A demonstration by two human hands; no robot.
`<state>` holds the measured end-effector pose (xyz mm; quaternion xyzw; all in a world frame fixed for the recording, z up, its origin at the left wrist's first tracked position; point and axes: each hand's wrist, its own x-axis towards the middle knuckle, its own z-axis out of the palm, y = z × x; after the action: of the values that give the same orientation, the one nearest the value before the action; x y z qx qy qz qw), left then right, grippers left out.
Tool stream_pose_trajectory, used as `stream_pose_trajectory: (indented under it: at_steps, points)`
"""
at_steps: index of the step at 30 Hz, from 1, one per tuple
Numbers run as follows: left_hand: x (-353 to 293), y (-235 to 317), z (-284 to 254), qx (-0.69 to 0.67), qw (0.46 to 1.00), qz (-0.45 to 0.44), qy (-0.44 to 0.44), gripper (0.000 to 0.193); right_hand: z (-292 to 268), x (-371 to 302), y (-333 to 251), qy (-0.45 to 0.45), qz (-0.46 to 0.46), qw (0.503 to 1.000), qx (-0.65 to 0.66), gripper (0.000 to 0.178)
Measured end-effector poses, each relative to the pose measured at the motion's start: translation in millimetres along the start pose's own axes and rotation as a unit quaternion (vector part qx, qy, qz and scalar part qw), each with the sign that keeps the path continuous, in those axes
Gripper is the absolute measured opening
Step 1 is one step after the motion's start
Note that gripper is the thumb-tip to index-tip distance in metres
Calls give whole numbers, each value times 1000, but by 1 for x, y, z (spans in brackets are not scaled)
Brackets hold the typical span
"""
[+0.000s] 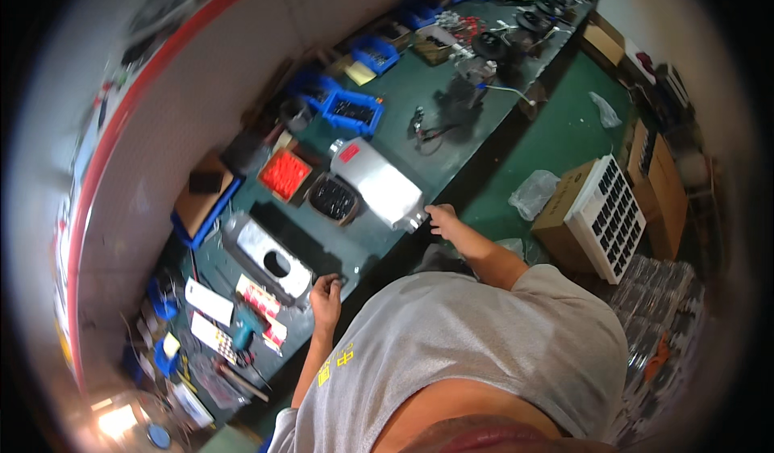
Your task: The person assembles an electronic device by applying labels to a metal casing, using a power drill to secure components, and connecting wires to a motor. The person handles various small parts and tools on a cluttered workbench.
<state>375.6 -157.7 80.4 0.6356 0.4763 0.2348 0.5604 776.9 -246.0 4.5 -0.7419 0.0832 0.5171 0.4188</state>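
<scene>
Nearest me is one grey shirt [484,332]. Beyond it I see one left hand [326,293], fingers curled, beside one metal cover [255,244]; one right hand [441,219] is at the near end of one silver case [375,180]. I can't tell whether either grips. The case, smooth, with one red label [349,153], lies on the green bench [439,158].

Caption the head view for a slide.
Right hand beside a silver metal housing; left hand near a grey metal housing with a round opening.

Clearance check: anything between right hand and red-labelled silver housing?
Nothing visible: the right hand is by the near end of the silver housing; contact unclear. The black-filled container sits to its left.
</scene>
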Motion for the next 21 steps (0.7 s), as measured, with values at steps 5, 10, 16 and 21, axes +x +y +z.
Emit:
stream_pose_trajectory:
  at_steps: [5,10,16,21]
  points:
    - [71,51,48,27,999,25,-31,17,-49,36,-52,56,-121,957,257,26]
    - [187,141,170,106,985,117,-68,30,-129,106,-154,-7,-68,884,462,34]
    - [347,325,369,112,957,228,-139,79,-197,180,-261,-203,49,818,536,96]
    - [429,388,485,55,969,184,-153,88,-206,186,-298,-262,-9,814,518,115]
